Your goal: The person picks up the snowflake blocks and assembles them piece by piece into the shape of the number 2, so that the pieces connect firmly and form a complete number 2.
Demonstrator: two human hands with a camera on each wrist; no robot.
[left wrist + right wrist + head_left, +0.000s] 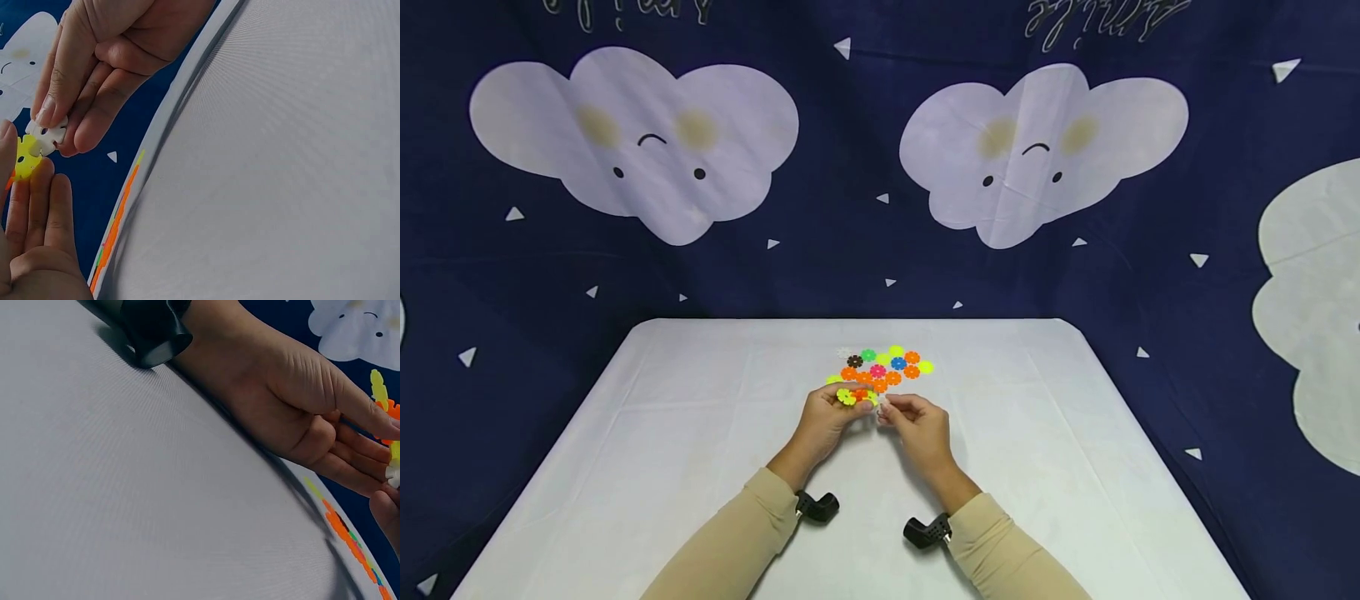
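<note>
My left hand (820, 423) pinches a small joined group of flower-shaped slotted plastic discs, with a yellow disc (846, 397) and an orange disc (861, 394) showing. Beside it, my right hand (923, 431) pinches a white slotted disc (47, 134) between thumb and fingers. In the left wrist view this white disc meets the edge of a yellow disc (26, 157) held by the left hand. Whether their slots interlock I cannot tell. The right wrist view shows the white disc (393, 475) below the yellow and orange pieces (392, 407), partly cut off by the frame.
Just beyond the hands, several loose discs (877, 372) in orange, yellow, green, blue, pink, black and white lie on the white table (700, 467). A dark blue cloth with clouds (640, 142) hangs behind. Each wrist carries a black camera (817, 507).
</note>
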